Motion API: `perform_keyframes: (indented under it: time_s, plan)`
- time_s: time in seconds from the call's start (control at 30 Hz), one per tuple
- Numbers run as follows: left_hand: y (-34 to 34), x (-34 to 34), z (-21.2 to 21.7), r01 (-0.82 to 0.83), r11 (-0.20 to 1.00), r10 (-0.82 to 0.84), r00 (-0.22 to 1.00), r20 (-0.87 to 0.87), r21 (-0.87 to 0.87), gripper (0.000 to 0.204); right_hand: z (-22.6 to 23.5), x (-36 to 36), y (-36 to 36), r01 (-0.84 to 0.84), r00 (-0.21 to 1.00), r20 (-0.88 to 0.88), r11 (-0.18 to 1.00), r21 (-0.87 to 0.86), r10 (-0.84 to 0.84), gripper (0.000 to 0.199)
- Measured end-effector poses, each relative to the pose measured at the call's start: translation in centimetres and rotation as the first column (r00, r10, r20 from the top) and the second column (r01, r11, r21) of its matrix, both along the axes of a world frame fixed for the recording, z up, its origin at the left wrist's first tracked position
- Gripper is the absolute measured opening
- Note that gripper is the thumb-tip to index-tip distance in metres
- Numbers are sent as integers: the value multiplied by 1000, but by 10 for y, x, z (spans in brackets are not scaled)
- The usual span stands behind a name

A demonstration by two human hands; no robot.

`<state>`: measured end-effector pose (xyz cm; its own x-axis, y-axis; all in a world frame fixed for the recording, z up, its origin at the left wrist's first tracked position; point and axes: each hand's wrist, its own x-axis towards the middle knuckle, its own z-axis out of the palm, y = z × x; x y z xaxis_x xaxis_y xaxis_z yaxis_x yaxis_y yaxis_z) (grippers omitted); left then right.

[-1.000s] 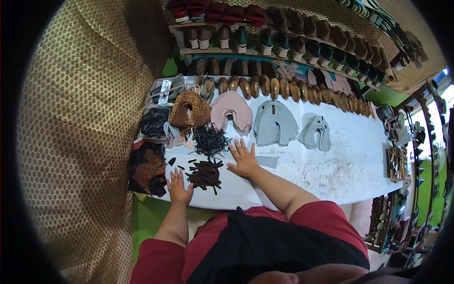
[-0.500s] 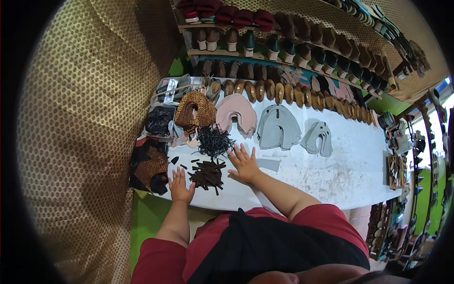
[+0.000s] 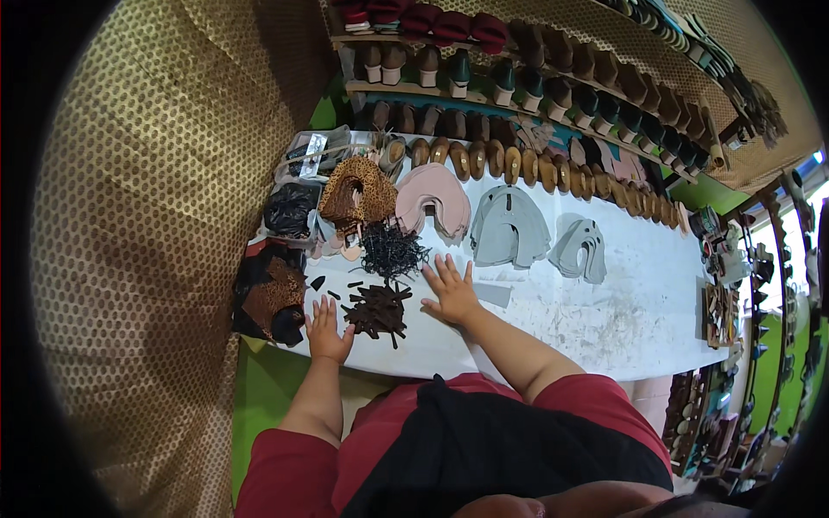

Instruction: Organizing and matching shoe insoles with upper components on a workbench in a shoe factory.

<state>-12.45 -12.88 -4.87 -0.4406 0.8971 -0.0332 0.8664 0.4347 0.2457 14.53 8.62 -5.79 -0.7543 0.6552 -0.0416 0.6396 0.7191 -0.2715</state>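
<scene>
My hands lie open, fingers apart, palms down.
My left hand (image 3: 328, 335) and right hand (image 3: 453, 298) flank a pile of short dark-brown strips (image 3: 377, 309) on the white-covered table (image 3: 622, 350), near a tangle of thin black strips (image 3: 390, 250).

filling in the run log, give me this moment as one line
left hand: open, palm down, left of dark strips; right hand: open, palm down, right of dark strips; beyond: black tangle, pink pieces, grey pieces
</scene>
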Motion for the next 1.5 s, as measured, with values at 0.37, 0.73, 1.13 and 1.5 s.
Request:
perform_keyframes:
  time_s: [0.37, 0.73, 1.13, 1.5]
  plan:
    - [-1, 1, -3, -10, 1000, 10, 1000, 10, 18, 84, 0, 25, 0, 28, 996, -81, 996, -79, -34, 66]
    - [-3, -1, -9, -19, 1000, 19, 1000, -19, 5, 82, 39, 43, 4, -69, 994, 77, 992, -103, 77, 36]
    - [-10, -1, -2, 19, 999, -20, 1000, 14, 36, 83, 99, 129, 7, 205, 954, -191, 968, -145, -231, 14]
    - [4, 4, 5, 173, 951, -169, 985, -39, 257, 81, 172, 232, -2, 505, 807, -292, 856, -111, -513, 23]
